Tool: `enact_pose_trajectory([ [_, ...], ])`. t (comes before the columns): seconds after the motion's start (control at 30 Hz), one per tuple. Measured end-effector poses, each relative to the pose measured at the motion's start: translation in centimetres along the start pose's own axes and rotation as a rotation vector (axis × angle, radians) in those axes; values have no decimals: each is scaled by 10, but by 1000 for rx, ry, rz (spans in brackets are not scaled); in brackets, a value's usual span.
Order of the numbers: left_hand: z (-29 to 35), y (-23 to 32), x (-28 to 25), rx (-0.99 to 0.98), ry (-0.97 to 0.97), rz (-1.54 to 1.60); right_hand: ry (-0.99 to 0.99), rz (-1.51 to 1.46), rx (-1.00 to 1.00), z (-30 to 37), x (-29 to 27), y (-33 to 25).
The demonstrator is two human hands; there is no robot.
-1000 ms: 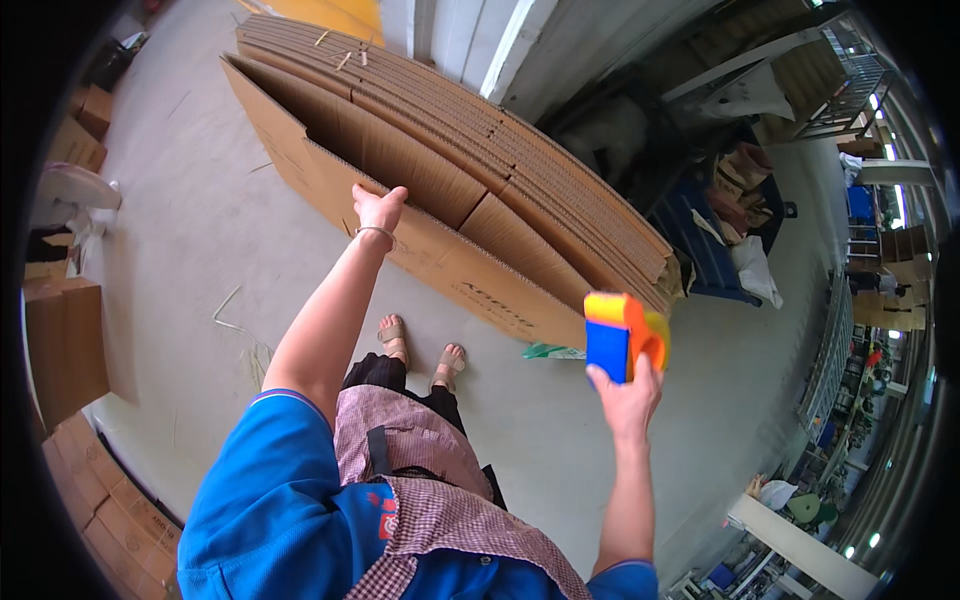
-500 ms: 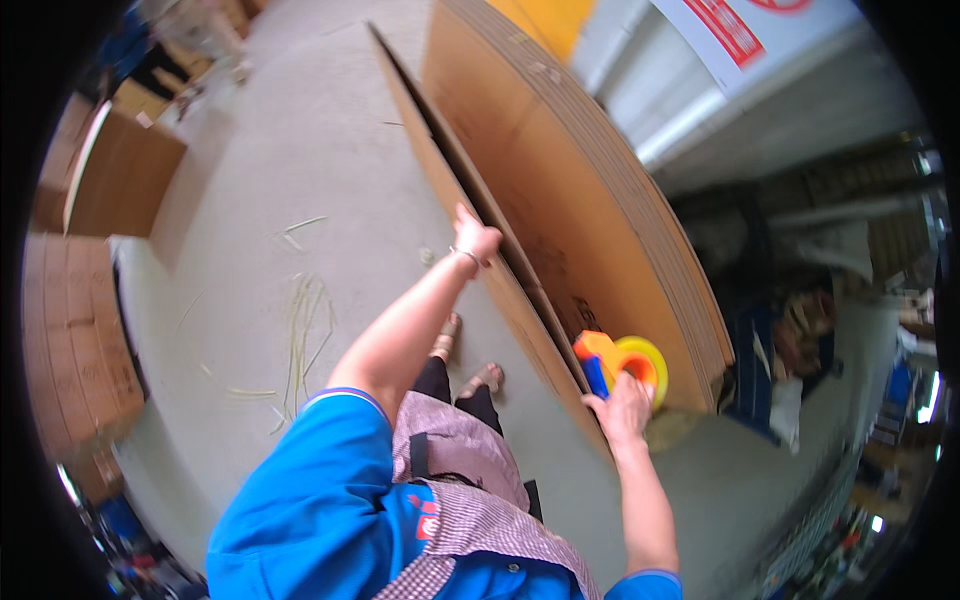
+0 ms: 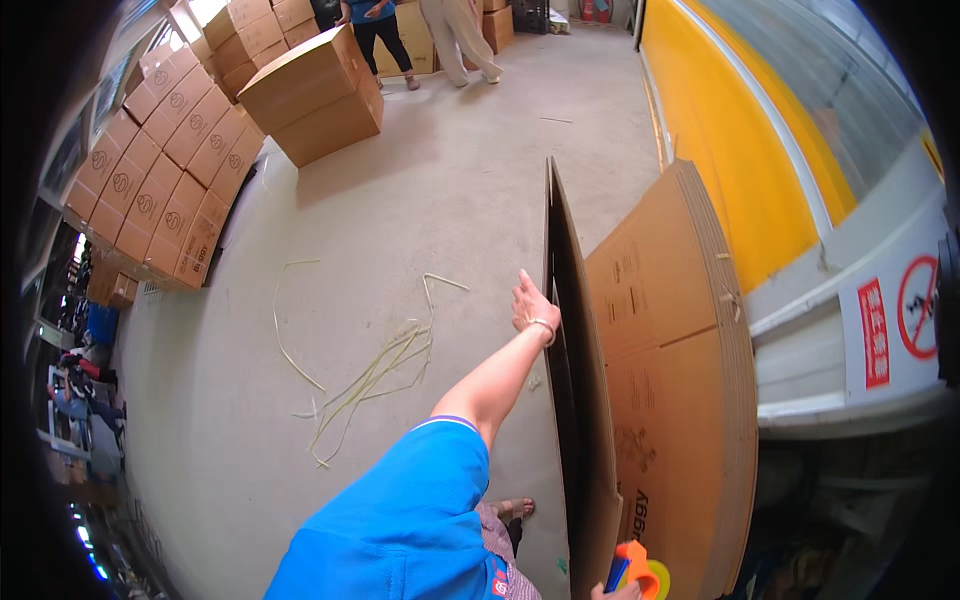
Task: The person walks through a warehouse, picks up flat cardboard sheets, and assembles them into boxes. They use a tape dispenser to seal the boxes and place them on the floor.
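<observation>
A flattened cardboard box (image 3: pixel 590 440) stands on edge in front of me, with a dark gap between its panels. My left hand (image 3: pixel 535 308), a bracelet at its wrist, is at the box's upper left edge. Its fingers lie along the outer side; the thumb is hard to make out. Low in the picture my right hand (image 3: pixel 622 592) is closed around an orange tape dispenser (image 3: pixel 632 553) with a blue part and a yellow roll. Most of that hand is cut off by the lower rim. The dispenser is close to the box's near end.
A stack of flat cardboard boxes (image 3: pixel 680 400) leans at the right beside a yellow panel (image 3: pixel 740 150) and a sign (image 3: pixel 895 320). Loose straps (image 3: pixel 385 370) lie on the floor. Stacked cartons (image 3: pixel 165 190) and a large carton (image 3: pixel 320 100) stand far left, near two people (image 3: pixel 455 40).
My view has swung, bringing the far floor and people into sight. The gap between the box's panels looks wider. The tape dispenser stays in my right hand, now at the lower rim.
</observation>
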State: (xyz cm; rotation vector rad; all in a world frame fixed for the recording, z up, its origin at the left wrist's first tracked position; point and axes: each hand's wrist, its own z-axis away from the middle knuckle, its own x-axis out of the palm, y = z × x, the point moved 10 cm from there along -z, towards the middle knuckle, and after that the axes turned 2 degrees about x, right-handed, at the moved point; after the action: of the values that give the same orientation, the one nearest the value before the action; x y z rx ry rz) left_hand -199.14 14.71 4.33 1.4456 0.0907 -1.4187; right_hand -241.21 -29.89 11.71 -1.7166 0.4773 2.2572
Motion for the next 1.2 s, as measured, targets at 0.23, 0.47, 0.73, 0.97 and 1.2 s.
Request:
enact_pose_trajectory([
  [0.23, -136, -1, 11, 44, -298, -42, -103, -4, -61, -23, -43, -70],
  [0.47, -250, -89, -16, 114, -186, 186, -187, 19, -149, -35, -77, -99],
  [0.73, -257, -250, -297, -9, 113, -86, -57, -55, -593, -92, -111, -188],
  [0.97, -105, -428, -503, -218, 370, 3, -12, -117, -692, -145, -119, -305],
  [1.2, -24, -514, -543, -287, 323, -71, 174, -286, -743, -226, -116, -454],
])
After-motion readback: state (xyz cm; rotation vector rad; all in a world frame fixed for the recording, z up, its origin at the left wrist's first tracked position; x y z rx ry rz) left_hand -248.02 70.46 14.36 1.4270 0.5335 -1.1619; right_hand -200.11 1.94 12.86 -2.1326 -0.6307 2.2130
